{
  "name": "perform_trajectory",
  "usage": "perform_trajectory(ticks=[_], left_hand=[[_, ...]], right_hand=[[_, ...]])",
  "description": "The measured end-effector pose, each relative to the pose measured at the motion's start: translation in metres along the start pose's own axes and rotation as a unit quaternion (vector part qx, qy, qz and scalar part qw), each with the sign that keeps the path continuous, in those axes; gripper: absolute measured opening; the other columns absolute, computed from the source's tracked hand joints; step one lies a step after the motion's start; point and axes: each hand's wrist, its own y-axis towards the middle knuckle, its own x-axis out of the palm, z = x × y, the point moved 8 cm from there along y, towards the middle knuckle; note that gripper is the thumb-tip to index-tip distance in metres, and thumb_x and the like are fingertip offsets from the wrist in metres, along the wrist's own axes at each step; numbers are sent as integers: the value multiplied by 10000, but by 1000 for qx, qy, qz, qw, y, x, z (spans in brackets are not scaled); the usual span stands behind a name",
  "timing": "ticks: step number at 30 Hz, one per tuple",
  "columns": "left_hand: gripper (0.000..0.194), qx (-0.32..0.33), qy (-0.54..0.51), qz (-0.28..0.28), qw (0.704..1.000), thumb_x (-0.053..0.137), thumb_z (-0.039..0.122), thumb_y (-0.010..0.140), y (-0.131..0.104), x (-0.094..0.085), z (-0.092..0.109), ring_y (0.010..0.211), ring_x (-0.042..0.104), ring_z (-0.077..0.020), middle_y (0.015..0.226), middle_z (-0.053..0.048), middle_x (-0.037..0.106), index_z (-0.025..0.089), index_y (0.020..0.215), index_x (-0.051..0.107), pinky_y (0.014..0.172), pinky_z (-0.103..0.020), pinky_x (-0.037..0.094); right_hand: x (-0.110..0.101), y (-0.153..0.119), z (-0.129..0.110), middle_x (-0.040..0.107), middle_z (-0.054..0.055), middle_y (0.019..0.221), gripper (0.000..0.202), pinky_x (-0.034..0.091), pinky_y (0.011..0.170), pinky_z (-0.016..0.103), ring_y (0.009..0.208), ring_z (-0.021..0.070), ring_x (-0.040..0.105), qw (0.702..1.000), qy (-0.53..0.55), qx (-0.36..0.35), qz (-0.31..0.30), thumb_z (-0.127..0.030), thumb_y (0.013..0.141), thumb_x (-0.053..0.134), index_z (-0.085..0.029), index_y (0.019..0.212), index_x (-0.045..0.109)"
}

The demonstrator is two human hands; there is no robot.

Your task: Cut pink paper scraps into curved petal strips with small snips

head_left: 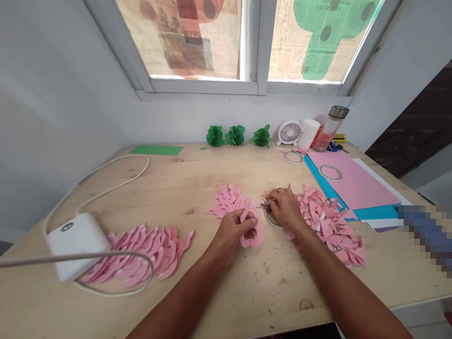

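Note:
My left hand (pixel 231 233) pinches a pink paper cutout (pixel 259 230) with a wavy outline and an open middle, held upright above the table. To its right, my right hand (pixel 282 205) is closed with its fingertips on small scissors (pixel 265 205), mostly hidden under the fingers. Below that hand a roll of tape (pixel 271 220) lies flat, partly covered. Just behind my left hand sits a small pile of curved pink paper pieces (pixel 228 200). A heap of pink paper scraps (pixel 326 221) spreads beside my right forearm.
Long pink cut strips (pixel 141 254) lie at left by a white power bank (pixel 77 245) with a looping cable. Green paper ornaments (pixel 235 135) line the back. At right stand a fan (pixel 289 132) and a glass bottle (pixel 330 129), behind coloured sheets (pixel 367 183).

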Motion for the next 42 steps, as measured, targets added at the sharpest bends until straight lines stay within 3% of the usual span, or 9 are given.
perform_trajectory(ticks=[9,24,42], left_hand=[[151,-4,-4,7,1000,654,231,612,2,-1,-2,433,472,-83,476,12,535,138,611,536,462,-204,330],[157,5,-15,26,1000,660,225,606,-2,-2,3,425,462,-83,456,11,527,139,596,529,456,-197,323],[248,21,-19,23,999,695,306,557,18,-14,-17,348,428,-80,408,-8,543,145,590,509,386,-189,279]], right_hand=[[3,2,-4,638,45,946,202,251,917,383,954,213,490,1000,-12,3,-15,-225,811,473,-207,893,656],[1,0,-18,653,40,779,116,294,760,323,838,203,512,1000,2,1,-7,-248,778,555,-204,734,654],[-1,-3,-16,594,11,674,116,293,653,278,692,163,503,995,59,9,74,-174,769,503,-180,659,541]])
